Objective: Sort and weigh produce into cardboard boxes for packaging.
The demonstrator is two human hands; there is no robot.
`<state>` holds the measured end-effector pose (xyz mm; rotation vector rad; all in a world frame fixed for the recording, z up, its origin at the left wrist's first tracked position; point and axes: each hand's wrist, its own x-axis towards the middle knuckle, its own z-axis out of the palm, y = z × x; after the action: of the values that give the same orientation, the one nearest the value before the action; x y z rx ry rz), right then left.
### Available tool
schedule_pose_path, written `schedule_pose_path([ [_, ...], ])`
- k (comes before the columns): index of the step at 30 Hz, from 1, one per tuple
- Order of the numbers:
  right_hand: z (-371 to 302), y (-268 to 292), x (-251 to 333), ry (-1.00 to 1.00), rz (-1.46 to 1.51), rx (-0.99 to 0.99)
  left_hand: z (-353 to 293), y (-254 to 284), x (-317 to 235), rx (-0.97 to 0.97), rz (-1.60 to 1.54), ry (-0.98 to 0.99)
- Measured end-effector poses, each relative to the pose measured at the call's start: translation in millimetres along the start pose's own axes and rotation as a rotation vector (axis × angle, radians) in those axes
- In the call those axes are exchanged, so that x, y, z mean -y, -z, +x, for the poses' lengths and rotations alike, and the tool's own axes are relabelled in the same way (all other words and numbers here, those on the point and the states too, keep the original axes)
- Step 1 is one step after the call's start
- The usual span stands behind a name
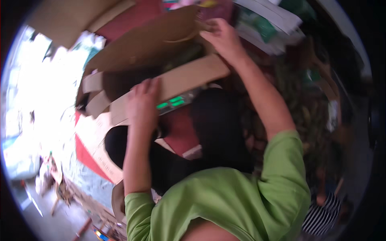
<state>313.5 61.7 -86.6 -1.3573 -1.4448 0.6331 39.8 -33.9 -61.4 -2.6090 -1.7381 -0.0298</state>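
Observation:
An open cardboard box [136,44] stands before my knees, with its near flap [197,74] folded outward toward me. My left hand [144,98] grips this flap near its left end, fingers curled over the edge. At the box's far right corner, my right hand [222,38] is closed on the cardboard edge, thumb and fingers pinching it. Something dull green [185,58] shows inside the box; shadow and blur hide what it is. Just below the near flap, a digital scale's display [173,102] glows green, its body mostly covered by the flap.
A flattened red and white carton [98,154] lies at the left. White and green packaging [269,24] lies at the far right. Along the right side spreads a blurred brownish-green heap [297,104]. A person in a striped top [321,215] is at the lower right.

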Motion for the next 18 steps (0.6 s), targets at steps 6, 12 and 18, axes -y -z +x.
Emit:
schedule_pose_path([
  [6,-97.7,70.9,-55.0,-0.279,0.055,-0.217,3.4,9.0,-10.0,0.003,-0.080,0.017],
  [12,-266.4,141.1,-158.7,-0.742,-0.190,-0.313,4.5,0.6,-12.2,-0.006,-0.029,-0.010],
  [18,-375.9,217.4,-202.2,-1.099,-0.471,-0.522,7.7,-1.8,-13.0,-0.009,-0.008,-0.002],
])
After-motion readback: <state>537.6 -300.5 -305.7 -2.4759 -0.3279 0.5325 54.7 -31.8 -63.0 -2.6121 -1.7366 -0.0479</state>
